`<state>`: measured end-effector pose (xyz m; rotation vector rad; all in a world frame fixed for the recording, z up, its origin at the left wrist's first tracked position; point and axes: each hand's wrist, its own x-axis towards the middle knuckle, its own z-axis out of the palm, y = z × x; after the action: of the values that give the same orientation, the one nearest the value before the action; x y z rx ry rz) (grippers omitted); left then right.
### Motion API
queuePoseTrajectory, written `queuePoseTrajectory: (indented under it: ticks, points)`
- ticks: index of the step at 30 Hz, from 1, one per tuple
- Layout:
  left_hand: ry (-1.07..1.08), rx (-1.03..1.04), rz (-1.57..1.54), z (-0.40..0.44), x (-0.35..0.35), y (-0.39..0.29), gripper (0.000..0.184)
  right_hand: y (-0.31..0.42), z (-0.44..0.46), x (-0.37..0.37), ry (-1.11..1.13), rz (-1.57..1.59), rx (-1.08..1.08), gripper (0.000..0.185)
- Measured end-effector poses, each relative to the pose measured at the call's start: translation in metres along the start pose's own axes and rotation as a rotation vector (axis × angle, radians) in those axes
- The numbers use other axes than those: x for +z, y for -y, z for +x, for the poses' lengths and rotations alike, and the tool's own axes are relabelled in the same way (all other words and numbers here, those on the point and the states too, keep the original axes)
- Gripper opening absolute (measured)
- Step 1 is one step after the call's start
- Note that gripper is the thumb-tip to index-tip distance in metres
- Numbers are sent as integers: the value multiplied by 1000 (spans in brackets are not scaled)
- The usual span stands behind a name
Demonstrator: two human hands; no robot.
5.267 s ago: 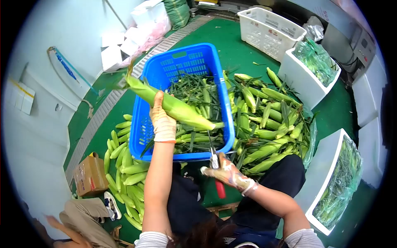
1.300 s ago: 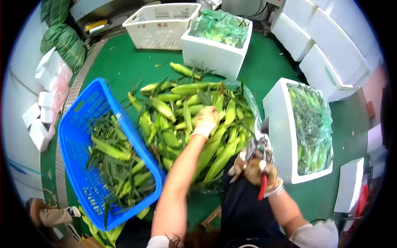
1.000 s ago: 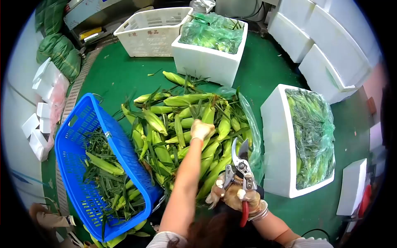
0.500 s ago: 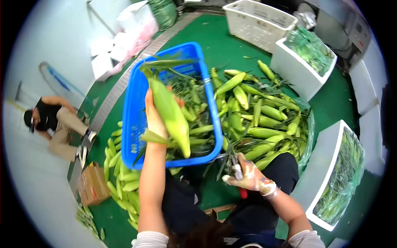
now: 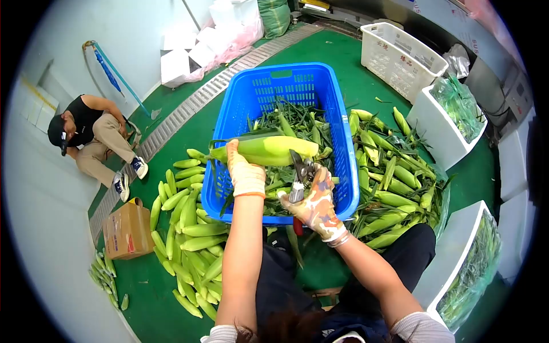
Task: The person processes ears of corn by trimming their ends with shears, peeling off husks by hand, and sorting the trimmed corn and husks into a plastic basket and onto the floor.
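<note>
Gloved, my left hand (image 5: 246, 170) is wrapped round a green ear of corn (image 5: 274, 148), held level above the blue basket (image 5: 343, 143). In my right hand (image 5: 317, 203), also gloved, are red-handled pruning shears (image 5: 297, 188), whose dark blades meet the ear near its right end. Cut husks and leaves (image 5: 289, 123) lie inside the basket. Unsorted-looking corn with leaves (image 5: 394, 183) is heaped to the right of it, and smoother ears (image 5: 194, 228) are piled to the left.
A seated person (image 5: 91, 131) is at the left wall, near a cardboard box (image 5: 127, 231). White foam boxes (image 5: 426, 123) with bagged greens stand on the right, below a white crate (image 5: 394, 68). Small ears (image 5: 103, 277) lie at the lower left.
The view has swung from the right-hand heap back over the basket. My left hand has taken an ear of corn and turned it level; the shears have moved up to its right end.
</note>
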<state>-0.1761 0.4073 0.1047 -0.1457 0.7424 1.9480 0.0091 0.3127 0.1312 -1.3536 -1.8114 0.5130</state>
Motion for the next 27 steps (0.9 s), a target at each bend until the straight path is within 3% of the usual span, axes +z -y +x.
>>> queuePoseTrajectory:
  ticks: [1, 3, 7, 8, 9, 11, 13, 15, 17, 19, 20, 25, 27]
  points:
    - [-6, 0, -6, -4, 1, -2, 29, 0, 2, 11, -52, -6, 6, 78]
    - [-169, 92, 14, -11, 4, -7, 37, -4, 11, 24, 60, 262, 95, 73]
    - [-288, 139, 109, -15, 1, -31, 44, -6, 15, 25, 264, 198, 200, 43]
    - [-216, 144, 85, -6, -9, -36, 47, -11, 11, 30, 305, 270, 289, 35]
    - [-73, 185, 33, 2, -14, -44, 55, -17, 4, 27, 330, 242, 217, 28]
    - [-127, 260, 122, 5, -11, -62, 65, -37, -6, 17, 641, 324, 397, 32]
    - [-134, 280, 148, 12, -17, -69, 72, -38, -13, 8, 612, 630, 536, 39]
    - [-122, 261, 217, 9, -20, -67, 77, -39, -2, 13, 482, 506, 592, 44]
    - [-50, 217, 197, -13, -7, -63, 68, -12, 7, 8, 240, 371, 228, 56]
    - [37, 155, 164, -23, -4, -56, 57, -3, 18, 19, 327, 406, 170, 58]
    - [125, 80, 100, -15, -12, -56, 57, 5, 23, 19, 399, 290, 266, 61]
    - [33, 130, 103, 9, -33, -78, 38, 12, 7, 2, 409, 159, 195, 54]
    - [-51, 282, 362, 5, -37, -85, 31, -12, 7, 4, 380, 282, 290, 53]
